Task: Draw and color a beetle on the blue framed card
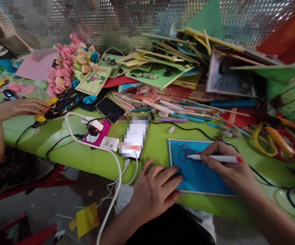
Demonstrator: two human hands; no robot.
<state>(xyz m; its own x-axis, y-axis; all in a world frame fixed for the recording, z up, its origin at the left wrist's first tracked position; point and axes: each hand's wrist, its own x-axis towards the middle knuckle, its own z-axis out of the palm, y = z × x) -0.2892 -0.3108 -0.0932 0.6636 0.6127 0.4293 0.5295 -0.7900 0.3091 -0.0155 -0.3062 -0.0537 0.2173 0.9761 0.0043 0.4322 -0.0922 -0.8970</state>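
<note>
A blue card (197,173) with a thin wooden frame lies on the green table (152,146) in front of me. A small dark drawing (183,152) sits near its top left corner. My right hand (229,168) is closed on a white marker (215,158) with a red end cap, its tip touching the drawing. My left hand (153,190) lies flat with fingers spread on the card's lower left corner, holding it down.
Several framed craft cards (162,73) and pens (167,110) are piled behind. Phones (110,109), a pink power bank (97,134) and white cables (111,160) lie to the left. Scissors (277,139) rest at right. Another person's hand (22,107) rests at far left by pink paper flowers (68,64).
</note>
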